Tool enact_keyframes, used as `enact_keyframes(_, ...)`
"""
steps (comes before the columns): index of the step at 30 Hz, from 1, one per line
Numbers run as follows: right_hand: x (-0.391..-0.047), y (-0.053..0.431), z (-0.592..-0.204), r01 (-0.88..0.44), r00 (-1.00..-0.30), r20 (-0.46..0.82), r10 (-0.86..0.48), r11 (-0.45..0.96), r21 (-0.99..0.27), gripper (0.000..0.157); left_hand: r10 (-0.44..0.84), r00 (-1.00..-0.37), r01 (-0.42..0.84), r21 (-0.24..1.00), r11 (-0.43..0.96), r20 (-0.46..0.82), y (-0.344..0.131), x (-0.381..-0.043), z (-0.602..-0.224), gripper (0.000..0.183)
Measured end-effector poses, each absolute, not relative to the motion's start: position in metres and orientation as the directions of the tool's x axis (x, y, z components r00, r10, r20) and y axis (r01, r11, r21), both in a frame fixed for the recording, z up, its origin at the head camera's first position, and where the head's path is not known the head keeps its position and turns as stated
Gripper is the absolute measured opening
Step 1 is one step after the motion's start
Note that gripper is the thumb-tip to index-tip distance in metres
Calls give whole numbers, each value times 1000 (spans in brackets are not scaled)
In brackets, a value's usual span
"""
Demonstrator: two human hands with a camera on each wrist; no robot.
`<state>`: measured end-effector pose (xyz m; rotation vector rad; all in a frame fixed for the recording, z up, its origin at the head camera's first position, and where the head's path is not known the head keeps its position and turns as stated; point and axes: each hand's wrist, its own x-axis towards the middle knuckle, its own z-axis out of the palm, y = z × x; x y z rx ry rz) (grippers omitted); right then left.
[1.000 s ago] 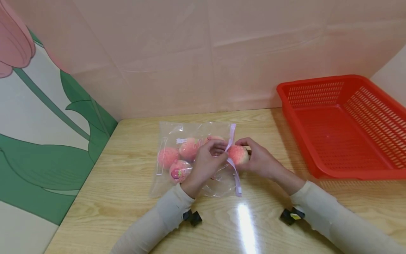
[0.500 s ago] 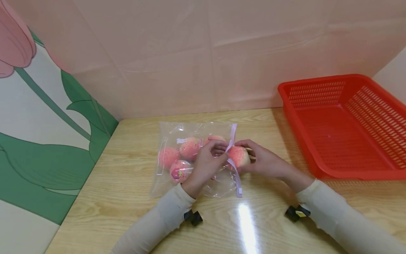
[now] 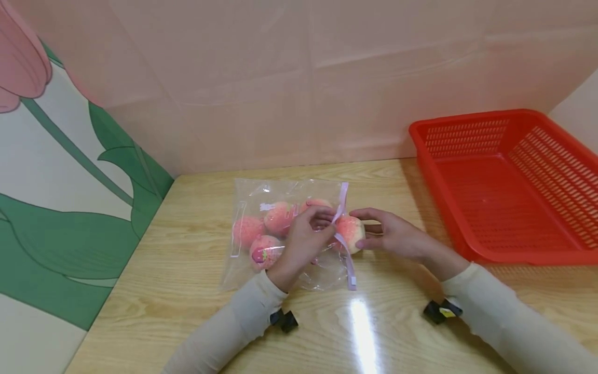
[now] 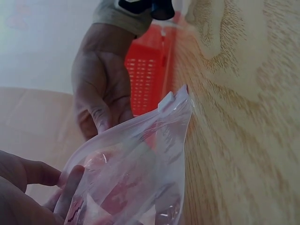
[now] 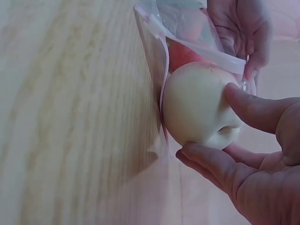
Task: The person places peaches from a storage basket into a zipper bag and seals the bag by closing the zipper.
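A clear zip bag [image 3: 261,193] with a lilac slider strip lies flat, with several pink peaches [image 3: 279,219] inside. At its mouth on the right, my left hand [image 3: 306,239] pinches the edge of the opening between thumb and fingers. One more peach [image 5: 199,101], pale at the near end and pink farther in, sits partly inside the mouth. My right hand [image 3: 397,235] holds its outer end, thumb on one side and fingers on the other in the right wrist view. The left wrist view shows the slider [image 4: 166,101] at the near end of the strip.
A red plastic basket [image 3: 444,208] with slotted walls stands at the right. Behind the wooden table [image 3: 187,218] hangs a pinkish sheet [image 3: 261,104]; a tulip-patterned panel [image 3: 60,228] borders the left side.
My right hand has shifted slightly right, its fingers reaching straighter to the peach's outer end. The left hand and the bag stay in place.
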<state>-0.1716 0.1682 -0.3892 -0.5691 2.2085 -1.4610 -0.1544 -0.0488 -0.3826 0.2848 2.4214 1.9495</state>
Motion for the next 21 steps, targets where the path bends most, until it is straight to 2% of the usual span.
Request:
enact_keyframes(11, -169, 156, -393, -100, -826, -117, -552, 347, -932, 68, 150, -980, 156, 967, 201, 127, -48, -153, -380, 26)
enact_keyframes(21, -172, 164, -390, -167, -812, -99, -574, 393, -904, 64, 148, -984, 134, 969, 209, 104, -48, -153, -379, 26)
